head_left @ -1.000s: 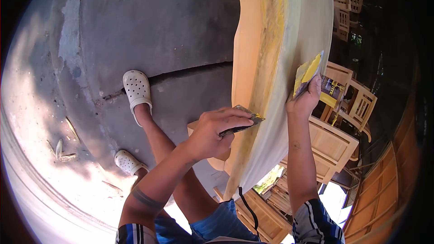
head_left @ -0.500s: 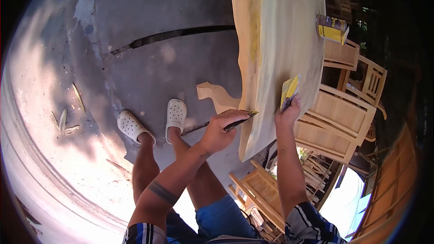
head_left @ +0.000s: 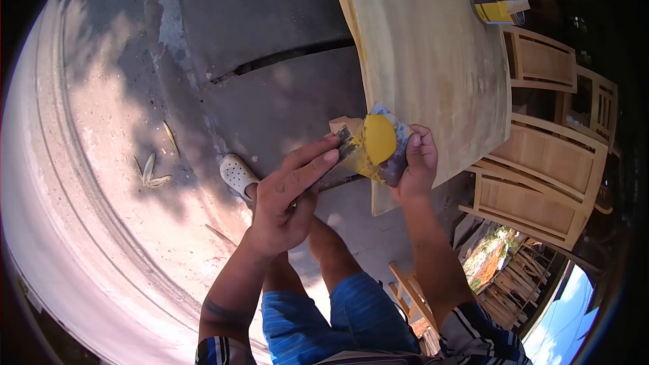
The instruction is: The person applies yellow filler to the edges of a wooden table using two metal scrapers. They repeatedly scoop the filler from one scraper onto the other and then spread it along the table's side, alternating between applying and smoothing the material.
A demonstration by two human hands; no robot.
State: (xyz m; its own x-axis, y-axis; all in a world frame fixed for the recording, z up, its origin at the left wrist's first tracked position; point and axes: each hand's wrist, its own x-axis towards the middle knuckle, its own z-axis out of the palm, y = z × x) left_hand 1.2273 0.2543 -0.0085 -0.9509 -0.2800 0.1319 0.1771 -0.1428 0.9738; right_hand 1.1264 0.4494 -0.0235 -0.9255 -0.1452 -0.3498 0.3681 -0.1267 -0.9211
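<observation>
My left hand [head_left: 287, 196] grips a thin, smeared putty scraper [head_left: 343, 149], fingers stretched along its back. The scraper's edge meets the side of a flat putty board [head_left: 400, 136], which my right hand [head_left: 417, 165] pinches at its right edge, thumb on top. On the board sits a smooth mound of yellow putty [head_left: 380, 139], with more yellow smeared along the lower left edge. Both tools are held above the near end of a large pale wooden slab [head_left: 433, 61].
A tin with a yellow label [head_left: 492, 8] stands at the slab's right edge. Wooden furniture panels [head_left: 541, 149] lie to the right, with stacked wood strips [head_left: 514, 284] below. A light clog [head_left: 238, 174] is on the concrete floor [head_left: 291, 101] at left.
My left hand has lifted the scraper off the slab's edge, and my right hand has brought the putty board left and tilted it into view. The two tools now meet.
</observation>
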